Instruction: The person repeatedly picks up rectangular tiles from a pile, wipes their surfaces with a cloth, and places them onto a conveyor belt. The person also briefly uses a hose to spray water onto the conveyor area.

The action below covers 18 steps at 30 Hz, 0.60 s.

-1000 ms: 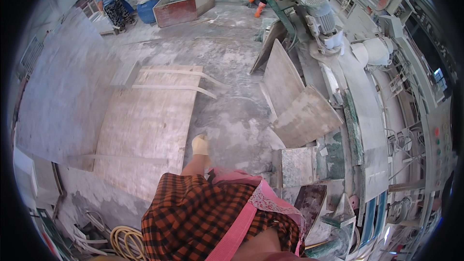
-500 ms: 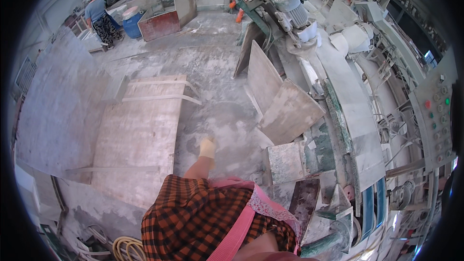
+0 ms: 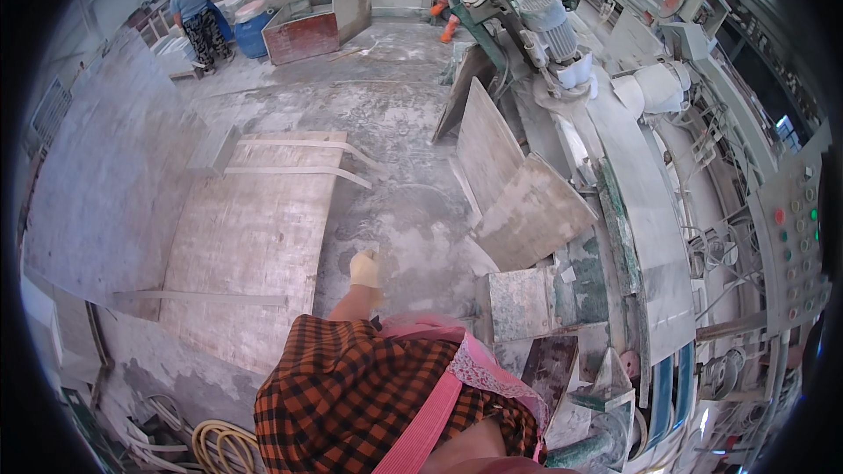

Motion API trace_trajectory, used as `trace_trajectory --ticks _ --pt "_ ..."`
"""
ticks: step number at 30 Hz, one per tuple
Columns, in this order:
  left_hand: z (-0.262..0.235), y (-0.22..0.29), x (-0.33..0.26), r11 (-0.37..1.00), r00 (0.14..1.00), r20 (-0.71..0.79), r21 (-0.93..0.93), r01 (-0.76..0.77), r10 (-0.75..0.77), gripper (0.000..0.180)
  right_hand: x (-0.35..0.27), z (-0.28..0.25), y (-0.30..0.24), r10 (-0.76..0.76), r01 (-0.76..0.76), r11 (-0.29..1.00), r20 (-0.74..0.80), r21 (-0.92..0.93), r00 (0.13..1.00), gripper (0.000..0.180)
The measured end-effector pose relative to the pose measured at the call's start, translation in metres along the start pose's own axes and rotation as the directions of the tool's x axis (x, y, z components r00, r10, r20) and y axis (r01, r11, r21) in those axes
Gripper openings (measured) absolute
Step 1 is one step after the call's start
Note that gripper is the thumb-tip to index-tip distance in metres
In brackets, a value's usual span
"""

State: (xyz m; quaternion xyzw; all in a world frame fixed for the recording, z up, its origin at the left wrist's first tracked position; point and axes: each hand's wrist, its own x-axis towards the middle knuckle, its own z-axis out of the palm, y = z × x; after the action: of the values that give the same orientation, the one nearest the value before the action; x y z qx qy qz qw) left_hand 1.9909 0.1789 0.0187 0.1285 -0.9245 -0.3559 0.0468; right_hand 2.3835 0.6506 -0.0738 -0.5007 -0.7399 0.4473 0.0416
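Note:
My left hand, in a pale yellow glove, hangs in front of me above the dusty grey floor. The bare forearm comes out of an orange-and-black checked sleeve. Its fingers are small and partly hidden, so I cannot tell whether they are open or closed on anything. Nearest to it on the left is a wide wooden board, with pale straps across its far end. My right hand does not show. A pink apron strap crosses the checked cloth.
A large upright panel stands at left. Boards lean on the right, beside a machine with a motor and a control panel. A yellow hose lies lower left. Two people work farther back, near a blue barrel.
My gloved left hand has shifted slightly left. The view has turned a little, so the far background sits higher and farther right. The person in green at the back shows more.

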Motion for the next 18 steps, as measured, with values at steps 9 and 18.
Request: trace_trajectory --ticks 9,18 --pt "0.02 -0.044 0.028 0.999 1.0 -0.008 0.028 -0.024 0.025 0.025 0.005 0.008 0.025 0.001 0.001 0.996 0.023 -0.088 1.0 0.04" --pt "0.018 -0.044 0.038 0.999 0.999 -0.022 -0.021 -0.027 0.027 0.027 0.016 0.016 0.023 -0.07 0.088 0.987 0.131 -0.134 0.989 0.038"
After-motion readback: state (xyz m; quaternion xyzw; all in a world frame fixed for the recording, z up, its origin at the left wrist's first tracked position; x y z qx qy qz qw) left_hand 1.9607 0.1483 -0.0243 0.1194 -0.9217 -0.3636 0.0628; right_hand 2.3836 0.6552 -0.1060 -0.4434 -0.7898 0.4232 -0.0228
